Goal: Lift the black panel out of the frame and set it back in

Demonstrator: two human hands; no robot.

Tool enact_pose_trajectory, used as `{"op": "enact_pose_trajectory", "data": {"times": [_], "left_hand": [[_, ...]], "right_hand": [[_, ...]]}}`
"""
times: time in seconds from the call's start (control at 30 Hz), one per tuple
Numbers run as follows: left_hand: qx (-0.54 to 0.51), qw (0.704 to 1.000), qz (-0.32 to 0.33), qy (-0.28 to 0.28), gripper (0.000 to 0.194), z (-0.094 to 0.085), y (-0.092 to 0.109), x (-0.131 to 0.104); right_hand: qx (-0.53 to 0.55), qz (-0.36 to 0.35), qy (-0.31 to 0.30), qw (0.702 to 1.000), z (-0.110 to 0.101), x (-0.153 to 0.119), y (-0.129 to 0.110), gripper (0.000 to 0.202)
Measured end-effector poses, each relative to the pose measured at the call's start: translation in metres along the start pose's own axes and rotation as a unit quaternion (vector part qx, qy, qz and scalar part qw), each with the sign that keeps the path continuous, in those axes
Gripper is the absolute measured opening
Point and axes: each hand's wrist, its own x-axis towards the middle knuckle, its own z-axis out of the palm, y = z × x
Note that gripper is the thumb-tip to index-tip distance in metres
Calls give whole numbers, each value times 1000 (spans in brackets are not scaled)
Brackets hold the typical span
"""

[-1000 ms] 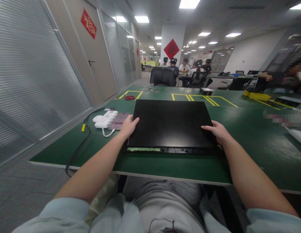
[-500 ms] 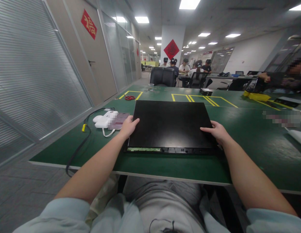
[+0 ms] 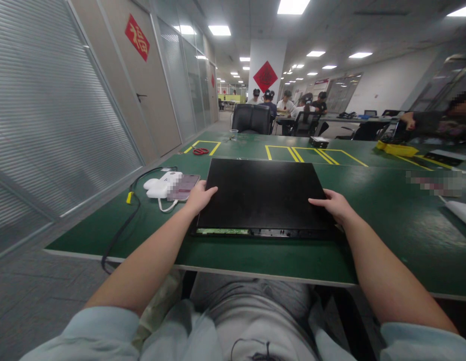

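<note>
A black flat panel [image 3: 261,193] lies over a black frame at the near middle of the green table [image 3: 255,258]. Along the near edge of the frame a green circuit strip [image 3: 223,231] shows at the left. My left hand [image 3: 201,196] grips the panel's left side, thumb on top and the other fingers mostly hidden at the edge. The panel's right side is held by my right hand [image 3: 332,204], its thumb lying on the surface.
Left of the panel are a phone [image 3: 186,186], a white device [image 3: 161,185] and a black cable [image 3: 122,234]. Red scissors [image 3: 201,151] and a clear cup [image 3: 233,134] lie farther back. A person's hand [image 3: 408,120] shows at right, beyond a yellow object [image 3: 397,149].
The panel's far edge has come down slightly and its surface reflection has faded. Both hands have shifted slightly inward with it, still gripping.
</note>
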Motion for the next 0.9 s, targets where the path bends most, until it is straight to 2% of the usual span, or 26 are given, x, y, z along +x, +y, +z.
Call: {"op": "enact_pose_trajectory", "data": {"times": [0.4, 0.63, 0.9], "left_hand": [[11, 1000, 12, -10, 41, 0, -5, 2], [28, 997, 69, -16, 46, 0, -6, 4], [114, 990, 83, 0, 53, -7, -6, 6]], "right_hand": [[-12, 6, 1, 1000, -2, 2, 1, 41], [-14, -11, 2, 1000, -3, 4, 3, 43], [-33, -18, 17, 999, -4, 3, 3, 44]]}}
